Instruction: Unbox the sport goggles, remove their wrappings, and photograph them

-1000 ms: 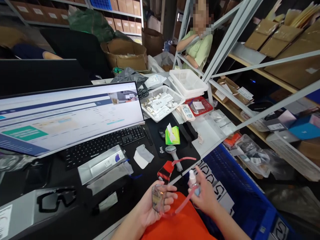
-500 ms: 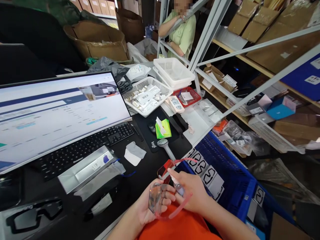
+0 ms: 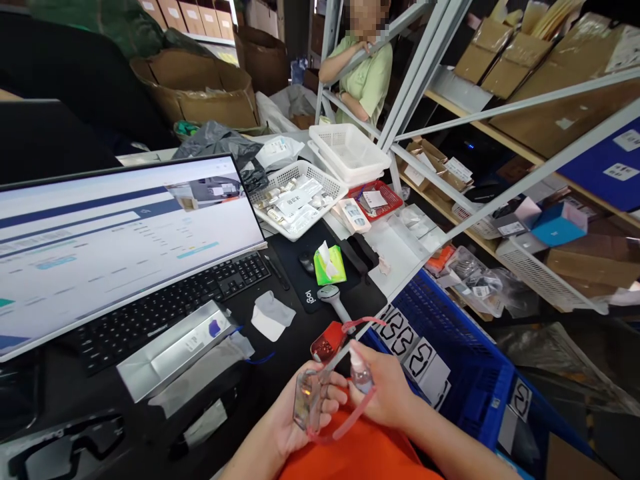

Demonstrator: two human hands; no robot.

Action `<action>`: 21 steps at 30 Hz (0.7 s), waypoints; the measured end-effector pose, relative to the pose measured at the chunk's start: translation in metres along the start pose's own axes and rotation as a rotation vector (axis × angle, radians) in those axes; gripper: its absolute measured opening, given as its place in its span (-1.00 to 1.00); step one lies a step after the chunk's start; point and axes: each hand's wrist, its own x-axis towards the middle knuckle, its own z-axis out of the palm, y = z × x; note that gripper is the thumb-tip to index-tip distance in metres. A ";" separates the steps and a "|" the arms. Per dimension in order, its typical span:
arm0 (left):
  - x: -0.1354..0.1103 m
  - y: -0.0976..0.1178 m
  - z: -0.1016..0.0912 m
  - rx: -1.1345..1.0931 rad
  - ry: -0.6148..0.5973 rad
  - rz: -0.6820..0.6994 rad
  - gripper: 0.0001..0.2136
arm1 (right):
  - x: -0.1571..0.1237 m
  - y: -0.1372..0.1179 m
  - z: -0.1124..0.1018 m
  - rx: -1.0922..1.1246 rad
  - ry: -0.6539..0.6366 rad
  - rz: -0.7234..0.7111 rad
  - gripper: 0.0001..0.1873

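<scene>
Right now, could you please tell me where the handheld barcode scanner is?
In the head view, the handheld barcode scanner sits at the edge of the black Logi mouse pad, just below the green tissue pack.

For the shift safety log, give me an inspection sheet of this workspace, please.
surface: black desk with a black Logi mouse mat
job's things: clear plastic goggles with a pink strap; small clear spray bottle with a white cap
hands: left hand holds the goggles; right hand grips the bottle
clutter: red plastic item; white-and-grey handheld barcode scanner; crumpled silver foil pouch
cables: thin blue cord beside the pouch
surroundings: blue plastic crate; white plastic basket of small packets; metal shelving; person in a green shirt leaning on it
</scene>
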 end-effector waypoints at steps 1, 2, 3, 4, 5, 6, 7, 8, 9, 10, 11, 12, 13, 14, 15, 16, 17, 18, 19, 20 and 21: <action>-0.002 0.003 0.000 0.000 0.016 0.013 -0.64 | -0.001 0.008 -0.001 -0.006 0.054 0.065 -0.21; -0.005 0.006 0.000 0.001 0.029 0.028 -0.65 | 0.000 0.018 -0.002 -0.030 0.115 0.152 -0.18; -0.007 0.009 -0.001 -0.003 0.039 0.043 -0.67 | 0.003 0.031 -0.004 -0.068 0.179 0.248 -0.16; -0.010 0.012 -0.003 -0.011 0.043 0.063 -0.69 | 0.008 0.047 -0.007 -0.114 0.241 0.344 -0.17; -0.013 0.015 -0.005 -0.019 0.044 0.082 -0.71 | 0.016 0.065 -0.010 -0.164 0.283 0.429 -0.21; -0.015 0.019 -0.008 -0.029 0.047 0.102 -0.73 | 0.026 0.085 -0.014 -0.214 0.343 0.505 -0.25; -0.018 0.023 -0.011 -0.033 0.053 0.127 -0.75 | 0.038 0.107 -0.018 -0.241 0.392 0.566 -0.27; -0.021 0.028 -0.015 -0.033 0.067 0.151 -0.77 | 0.051 0.130 -0.023 -0.245 0.431 0.652 -0.31; -0.025 0.033 -0.019 -0.034 0.086 0.179 -0.78 | 0.065 0.153 -0.027 -0.224 0.467 0.743 -0.37; -0.029 0.038 -0.023 -0.030 0.110 0.195 -0.79 | 0.078 0.175 -0.031 -0.215 0.491 0.784 -0.41; -0.033 0.043 -0.027 -0.017 0.132 0.195 -0.79 | 0.091 0.196 -0.034 -0.207 0.508 0.808 -0.44; -0.039 0.048 -0.031 -0.002 0.144 0.192 -0.79 | 0.102 0.216 -0.037 -0.191 0.520 0.826 -0.49; -0.045 0.052 -0.034 0.010 0.138 0.191 -0.79 | 0.113 0.233 -0.040 -0.176 0.529 0.833 -0.53; -0.051 0.055 -0.037 0.012 0.123 0.198 -0.78 | 0.122 0.249 -0.042 -0.163 0.539 0.836 -0.56; -0.057 0.057 -0.039 0.009 0.105 0.213 -0.77 | 0.129 0.262 -0.044 -0.151 0.549 0.836 -0.59; -0.062 0.058 -0.041 0.008 0.087 0.232 -0.75 | 0.136 0.275 -0.045 -0.140 0.557 0.835 -0.62; -0.067 0.058 -0.043 0.010 0.077 0.253 -0.73 | 0.142 0.285 -0.046 -0.130 0.565 0.833 -0.63; -0.070 0.056 -0.044 0.014 0.077 0.273 -0.71 | 0.147 0.294 -0.047 -0.120 0.571 0.833 -0.64; -0.073 0.053 -0.045 0.016 0.087 0.288 -0.68 | 0.151 0.302 -0.048 -0.110 0.575 0.835 -0.65; -0.076 0.050 -0.045 0.009 0.102 0.303 -0.65 | 0.155 0.309 -0.049 -0.100 0.579 0.841 -0.65; -0.078 0.047 -0.045 -0.015 0.116 0.329 -0.61 | 0.157 0.314 -0.050 -0.090 0.583 0.851 -0.65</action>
